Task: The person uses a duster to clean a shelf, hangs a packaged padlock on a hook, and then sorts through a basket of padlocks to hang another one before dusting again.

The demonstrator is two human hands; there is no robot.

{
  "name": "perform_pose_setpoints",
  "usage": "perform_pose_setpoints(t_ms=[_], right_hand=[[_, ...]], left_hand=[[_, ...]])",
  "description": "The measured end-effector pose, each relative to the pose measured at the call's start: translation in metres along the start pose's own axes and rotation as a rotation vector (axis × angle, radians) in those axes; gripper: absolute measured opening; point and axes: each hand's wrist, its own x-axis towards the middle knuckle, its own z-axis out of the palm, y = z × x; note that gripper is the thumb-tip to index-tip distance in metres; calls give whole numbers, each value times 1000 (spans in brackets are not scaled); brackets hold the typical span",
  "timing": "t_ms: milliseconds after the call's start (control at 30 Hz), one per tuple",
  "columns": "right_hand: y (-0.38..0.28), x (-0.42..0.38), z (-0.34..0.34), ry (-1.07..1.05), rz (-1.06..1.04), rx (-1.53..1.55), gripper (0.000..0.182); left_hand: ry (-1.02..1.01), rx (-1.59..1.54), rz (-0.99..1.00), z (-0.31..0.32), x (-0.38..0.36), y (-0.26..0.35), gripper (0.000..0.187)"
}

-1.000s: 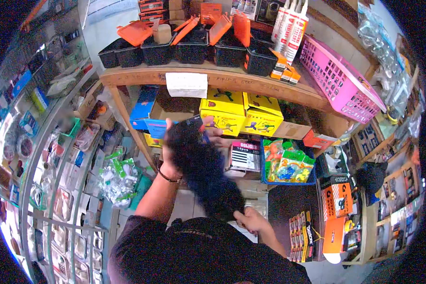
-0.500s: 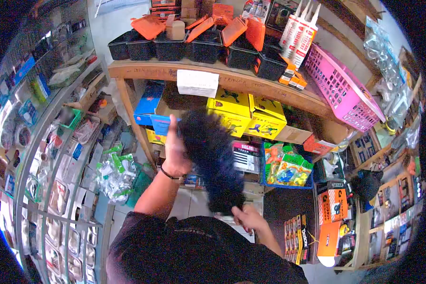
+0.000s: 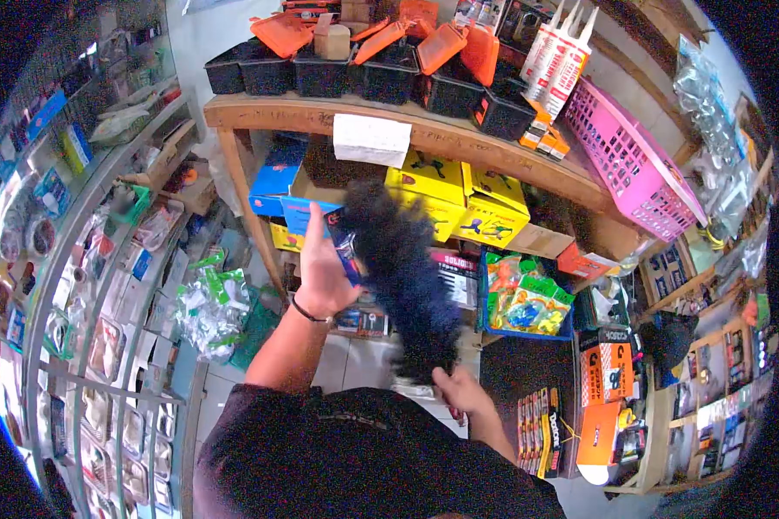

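Duster [image 3: 409, 281], dark and fluffy, slanting between the hands, right hand [image 3: 464, 392] grip closed around its near end, left hand [image 3: 323, 275] grip partly open beside packet [image 3: 347, 258], hold unclear behind duster, yellow boxes [image 3: 493, 208] on far side under wooden shelf [image 3: 277, 113].

I see one camera worn on the person's head, facing forward and down over the black shirt [image 3: 346, 458], close to the left hand [image 3: 322, 272] and right hand [image 3: 461, 391]; the front edge of the wooden shelf [image 3: 277, 115] slants across the upper part of the round, wide view.
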Motion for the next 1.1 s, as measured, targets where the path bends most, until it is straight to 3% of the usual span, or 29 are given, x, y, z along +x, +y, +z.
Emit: perform_pose_setpoints(t_ms=[67, 100, 133, 200, 233, 267, 333, 367, 400, 467, 500, 533, 600, 633, 667, 733, 767, 800, 867, 900, 933, 1000, 1033, 1067, 1100], right_hand=[[-11, -5, -1, -240, 28, -251, 46], [-2, 1, 3, -178, -192, -272, 46], [3, 0, 0, -177, -193, -279, 46], [-2, -5, -6, -26, 79, -16, 46], [18, 7, -3, -12, -115, 49, 42], [35, 9, -4, 32, 30, -202, 42], [-19, -12, -5, -261, 195, -265, 41], [22, 2, -5, -206, -153, -197, 44], [27, 6, -7, -204, -159, -199, 44], [32, 12, -10, -22, -74, 144, 45], [31, 14, -10, -56, -74, 203, 45], [29, 12, -11, -56, -71, 206, 45], [23, 7, -12, -237, -61, -99, 46], [19, 4, -9, -178, -214, -118, 48], [22, 6, -11, -180, -212, -118, 48], [34, 15, -17, -62, -58, 145, 49], [38, 17, -16, -80, -64, 195, 48], [31, 13, -17, -83, -59, 196, 48], [12, 2, -20, -311, -23, -124, 47], [19, 5, -20, -214, -134, -256, 47], [17, 5, -23, -214, -134, -255, 47], [13, 4, -27, -48, -71, 56, 47], [16, 4, -29, -47, 9, 15, 47], [13, 1, -29, -47, 13, 19, 47], [4, -4, -27, -139, 5, -148, 48]], left_hand=[[-7, 481, -33, -9, 3, 2, 86], [-52, 487, -46, -11, 5, 5, 87], [-177, 377, -92, -13, 8, 4, 91], [170, 378, 146, -2, 2, -6, 91], [182, 398, 146, 8, 4, -12, 92], [167, 396, 152, 3, 6, -11, 92], [-74, 436, -64, -13, 5, -1, 92], [-150, 429, -100, -16, 7, 3, 93], [-147, 393, -102, -12, 8, 0, 93], [98, 169, 94, -2, 5, -9, 92], [235, 496, 125, 2, 7, -14, 91], [239, 496, 123, 1, 7, -13, 91], [-30, 429, -68, -8, 8, -5, 90], [-144, 425, -116, -20, 13, 2, 90], [-135, 421, -85, -12, 9, -3, 90], [142, 292, 115, -2, 7, -8, 89], [172, 234, 110, 9, 8, -16, 89], [177, 232, 112, 4, 8, -13, 89], [38, 480, -45, -9, 9, -5, 87], [-69, 490, -96, -11, 11, -3, 90], [-79, 441, -83, -11, 9, -6, 90], [154, 431, 94, -5, 9, -12, 91], [208, 357, 143, 14, 13, -24, 88], [213, 356, 140, 6, 13, -19, 88], [33, 474, 35, 0, 13, -13, 85]])
